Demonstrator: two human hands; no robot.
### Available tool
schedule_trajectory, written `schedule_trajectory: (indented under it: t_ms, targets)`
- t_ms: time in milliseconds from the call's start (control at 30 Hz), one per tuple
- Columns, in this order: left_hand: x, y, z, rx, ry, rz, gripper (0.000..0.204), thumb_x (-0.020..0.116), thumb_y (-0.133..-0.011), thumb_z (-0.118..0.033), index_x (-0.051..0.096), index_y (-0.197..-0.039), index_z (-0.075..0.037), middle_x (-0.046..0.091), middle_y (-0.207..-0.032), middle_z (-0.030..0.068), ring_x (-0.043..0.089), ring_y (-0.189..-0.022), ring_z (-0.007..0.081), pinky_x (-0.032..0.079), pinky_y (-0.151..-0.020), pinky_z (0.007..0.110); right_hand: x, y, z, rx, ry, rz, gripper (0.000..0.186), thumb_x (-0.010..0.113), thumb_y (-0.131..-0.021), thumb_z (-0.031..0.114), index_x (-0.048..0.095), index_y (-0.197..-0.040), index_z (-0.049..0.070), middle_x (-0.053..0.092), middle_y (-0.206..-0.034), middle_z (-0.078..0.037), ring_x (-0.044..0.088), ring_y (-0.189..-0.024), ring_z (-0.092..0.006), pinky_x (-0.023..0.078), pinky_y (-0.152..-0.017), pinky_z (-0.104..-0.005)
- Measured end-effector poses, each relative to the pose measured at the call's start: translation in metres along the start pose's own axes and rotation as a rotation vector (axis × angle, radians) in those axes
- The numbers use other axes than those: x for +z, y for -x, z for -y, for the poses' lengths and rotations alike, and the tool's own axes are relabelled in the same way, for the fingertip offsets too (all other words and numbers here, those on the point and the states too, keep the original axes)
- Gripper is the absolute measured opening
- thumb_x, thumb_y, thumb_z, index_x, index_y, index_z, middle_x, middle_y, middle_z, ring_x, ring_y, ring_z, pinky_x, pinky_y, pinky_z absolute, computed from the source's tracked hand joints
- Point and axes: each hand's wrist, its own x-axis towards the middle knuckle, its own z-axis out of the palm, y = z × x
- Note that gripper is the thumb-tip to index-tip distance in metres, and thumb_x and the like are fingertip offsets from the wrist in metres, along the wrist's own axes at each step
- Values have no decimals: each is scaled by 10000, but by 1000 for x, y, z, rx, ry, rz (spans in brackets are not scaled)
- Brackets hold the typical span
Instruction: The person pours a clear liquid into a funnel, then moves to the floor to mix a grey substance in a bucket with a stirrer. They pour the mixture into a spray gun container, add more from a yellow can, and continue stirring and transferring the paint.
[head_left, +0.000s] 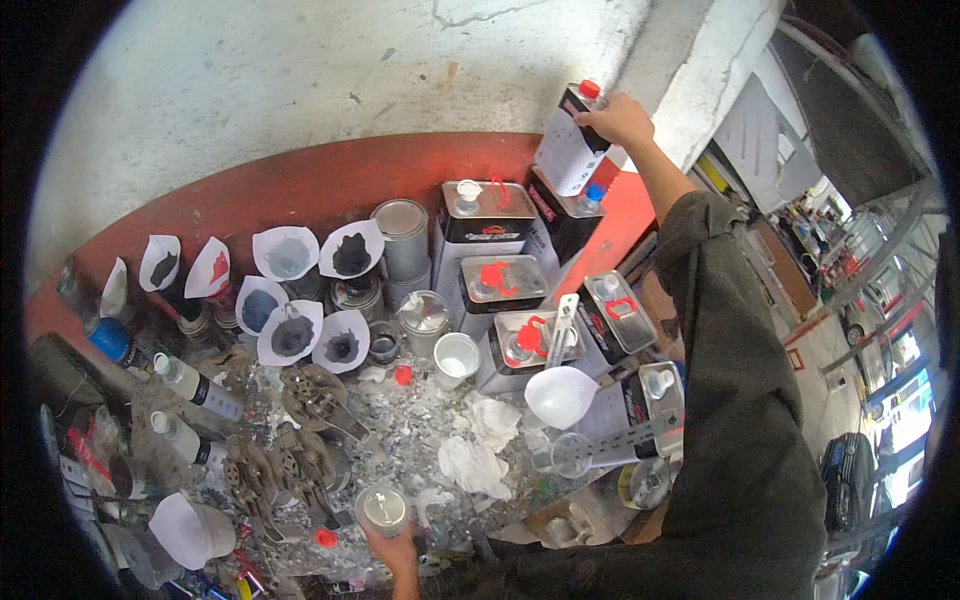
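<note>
- Step in hand (judged): handling of a tall rectangular can, white below and black above, with a round red cap (570, 155), while a small round greyish cup (383, 510) is kept in the other hand.
- Right hand (622, 120): arm extended; fingers closed on the upper part of the can, just below the cap.
- Can position: at the back right, beside the white wall column (672, 70), immediately above a dark rectangular can with a blue cap (568, 215) in the view. Contact between the two cans cannot be told.
- Left hand (393, 553): gripping the cup from its near side, above the front of the paint-spattered workbench (400, 440); some fingers are hidden.
- Next move (judged): calls for a firm right-hand grip, clearance from the blue cap and the column, and a level cup. The red cap appears seated; pouring would require its removal.
</note>
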Motion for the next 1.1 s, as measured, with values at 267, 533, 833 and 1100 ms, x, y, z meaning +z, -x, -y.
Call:
schedule_trajectory:
  t_ms: [267, 533, 833, 1100]
  targets:
    - [2, -16, 25, -49, -116, 65, 764, 857, -666, -108, 502, -1334, -1, 597, -1286, 146, 579, -1161, 256, 427, -1036, 382, 39, -37, 1, 24, -7, -17, 825, 722, -666, 687, 685, -1110, -7, 697, -1116, -221, 676, -1051, -366, 534, -878, -442]
    - [13, -25, 24, -13, -200, -2, 977, 873, -737, -211, 288, -1479, 39, 550, -1352, 180, 516, -1230, 287, 402, -1044, 398, -18, -2, 0, -157, 194, 73, 697, 707, -727, 558, 658, -1204, 53, 663, -1180, -242, 653, -1099, -323, 515, -938, -409]
    - [9, -27, 0, 165, -182, 68, 693, 814, -799, -135, 451, -1356, 61, 568, -1323, 168, 546, -1180, 262, 379, -1053, 374, -133, 224, -27, -223, -293, 182, 429, 671, -909, 253, 615, -1217, -40, 709, -926, -139, 677, -674, -181, 540, -611, -300]
    - [-11, -8, -13, 200, 37, 274, 753, 859, -731, -90, 472, -1364, 41, 590, -1307, 148, 568, -1164, 219, 405, -1046, 375, -12, 531, -110, 352, -772, 538, 349, 672, -926, 326, 691, -870, -17, 692, -712, -70, 660, -613, -99, 519, -557, -263]
